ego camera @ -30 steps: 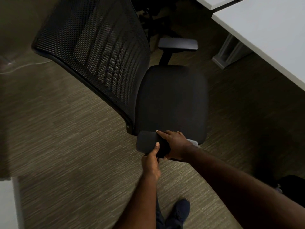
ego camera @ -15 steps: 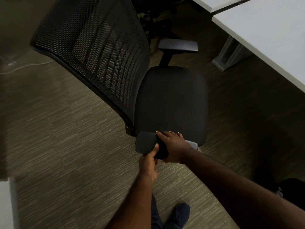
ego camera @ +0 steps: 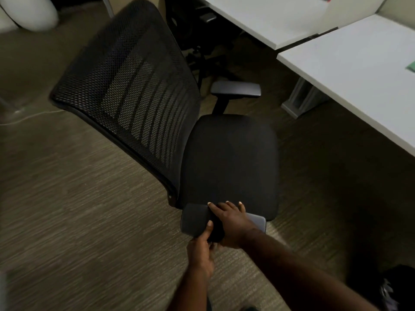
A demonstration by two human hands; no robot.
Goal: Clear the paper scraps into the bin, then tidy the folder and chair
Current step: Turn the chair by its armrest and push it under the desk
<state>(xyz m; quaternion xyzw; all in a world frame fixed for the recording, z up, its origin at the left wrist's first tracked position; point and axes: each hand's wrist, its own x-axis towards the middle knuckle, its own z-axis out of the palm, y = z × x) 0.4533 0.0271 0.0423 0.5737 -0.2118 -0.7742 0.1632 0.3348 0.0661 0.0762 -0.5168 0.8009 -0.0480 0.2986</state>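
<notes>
A black office chair with a mesh back stands on the carpet, its seat turned toward the white desk at the right. Both hands hold the chair's near armrest. My right hand lies flat on top of the pad with fingers spread toward the seat. From below and behind, my left hand grips the same pad, thumb up on it. A green sheet corner, perhaps the folder, shows at the desk's right edge. No paper scraps or bin are in view.
A second white desk stands at the back, with another chair's dark base under it. The desk's grey leg is on the floor right of the chair's far armrest. A dark bag sits bottom right. A white rounded object is top left.
The view has tilted up, showing more of the desks. Both hands stay on the near armrest and the chair has shifted a little toward the desk.
</notes>
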